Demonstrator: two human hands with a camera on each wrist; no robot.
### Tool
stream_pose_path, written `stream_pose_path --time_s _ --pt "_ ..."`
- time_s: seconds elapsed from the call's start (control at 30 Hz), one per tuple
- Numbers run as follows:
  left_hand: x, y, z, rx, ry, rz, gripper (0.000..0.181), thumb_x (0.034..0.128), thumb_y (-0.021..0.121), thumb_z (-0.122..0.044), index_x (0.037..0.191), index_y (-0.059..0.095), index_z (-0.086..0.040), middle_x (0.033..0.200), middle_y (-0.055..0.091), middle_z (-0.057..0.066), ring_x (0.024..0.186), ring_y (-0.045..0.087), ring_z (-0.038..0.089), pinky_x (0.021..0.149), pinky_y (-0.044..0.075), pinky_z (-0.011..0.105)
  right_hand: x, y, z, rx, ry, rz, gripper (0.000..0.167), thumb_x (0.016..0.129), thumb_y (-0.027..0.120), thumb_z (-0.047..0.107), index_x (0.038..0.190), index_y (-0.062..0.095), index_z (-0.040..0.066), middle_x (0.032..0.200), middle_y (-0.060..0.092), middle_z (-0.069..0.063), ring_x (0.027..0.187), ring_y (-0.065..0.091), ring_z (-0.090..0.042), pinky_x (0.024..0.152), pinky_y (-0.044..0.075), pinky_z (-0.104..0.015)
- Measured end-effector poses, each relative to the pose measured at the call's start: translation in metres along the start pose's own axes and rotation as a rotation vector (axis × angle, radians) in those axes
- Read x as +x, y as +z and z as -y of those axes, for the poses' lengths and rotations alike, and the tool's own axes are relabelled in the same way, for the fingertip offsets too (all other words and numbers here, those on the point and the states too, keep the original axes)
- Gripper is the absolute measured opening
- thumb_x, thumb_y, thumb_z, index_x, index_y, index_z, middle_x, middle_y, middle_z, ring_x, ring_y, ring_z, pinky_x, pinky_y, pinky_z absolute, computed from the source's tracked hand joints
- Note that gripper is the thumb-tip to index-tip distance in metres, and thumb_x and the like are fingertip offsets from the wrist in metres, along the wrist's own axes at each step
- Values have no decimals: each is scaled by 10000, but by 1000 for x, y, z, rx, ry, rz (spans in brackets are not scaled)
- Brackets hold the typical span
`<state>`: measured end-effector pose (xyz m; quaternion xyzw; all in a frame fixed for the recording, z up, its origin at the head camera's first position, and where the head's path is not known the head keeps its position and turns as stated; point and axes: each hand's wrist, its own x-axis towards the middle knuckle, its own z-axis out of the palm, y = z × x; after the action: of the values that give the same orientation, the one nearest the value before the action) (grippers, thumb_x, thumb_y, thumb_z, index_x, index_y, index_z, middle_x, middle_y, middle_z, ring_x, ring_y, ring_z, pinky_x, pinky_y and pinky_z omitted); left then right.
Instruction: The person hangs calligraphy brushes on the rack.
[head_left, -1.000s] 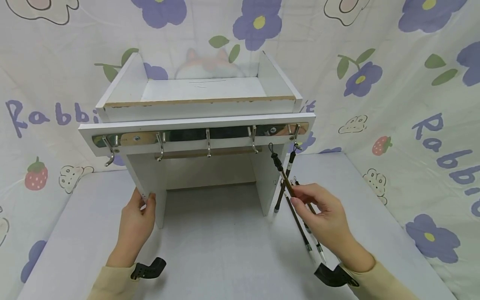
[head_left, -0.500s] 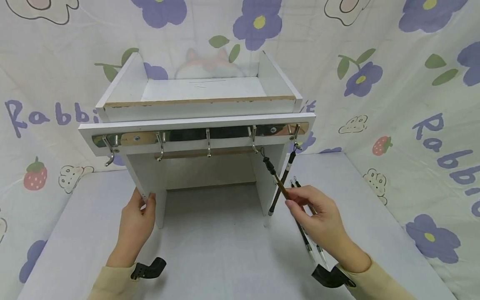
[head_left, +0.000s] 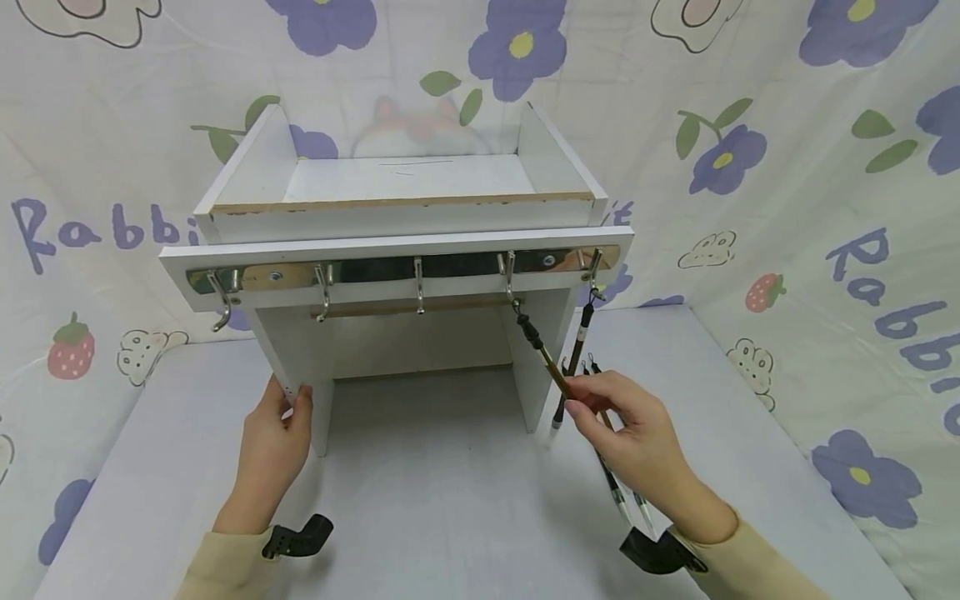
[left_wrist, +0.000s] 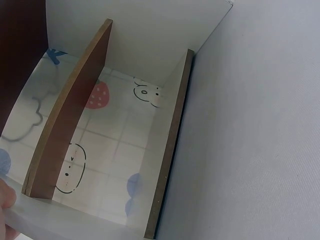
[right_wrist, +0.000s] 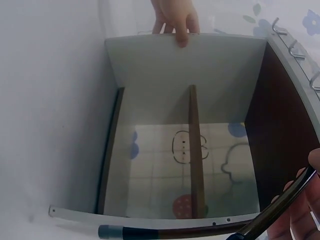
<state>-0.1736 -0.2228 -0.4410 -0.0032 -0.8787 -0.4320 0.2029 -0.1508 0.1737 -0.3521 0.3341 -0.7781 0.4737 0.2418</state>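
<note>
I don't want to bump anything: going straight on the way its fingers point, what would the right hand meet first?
Probably the brush hanging from the rightmost hook, then the right side panel; how far each lies from the right hand is unclear.

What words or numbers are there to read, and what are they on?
"Rabbi": backdrop, left of the white shelf.
"it": backdrop, right of the shelf; partly hidden.
"Rabb": backdrop's far right, then cut off.
Blue mark, left wrist view: only partly shown, unreadable.
No numbers readable.
</note>
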Motion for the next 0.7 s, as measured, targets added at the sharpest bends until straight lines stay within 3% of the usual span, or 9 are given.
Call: stream_pose_path --time_s 0.37,0.7 --pt "0 0 0 4 3 -6 426 1033 438 -250 1392 419 -23 1300 544 278 1117 576 454 843 519 548 -1 1 0 -1 75 16 289 785 673 -184 1040 669 -50 873 646 -77 755 599 -136 605 483 -178" --pt "-1 0 0 5 6 -10 419 1032 438 -250 1387 427 -28 1292 550 274 1110 580 453 841 521 549 -6 7 -10 46 80 21 335 785 661 -202 1086 652 -54 920 656 -111 799 627 -167 666 540 -201"
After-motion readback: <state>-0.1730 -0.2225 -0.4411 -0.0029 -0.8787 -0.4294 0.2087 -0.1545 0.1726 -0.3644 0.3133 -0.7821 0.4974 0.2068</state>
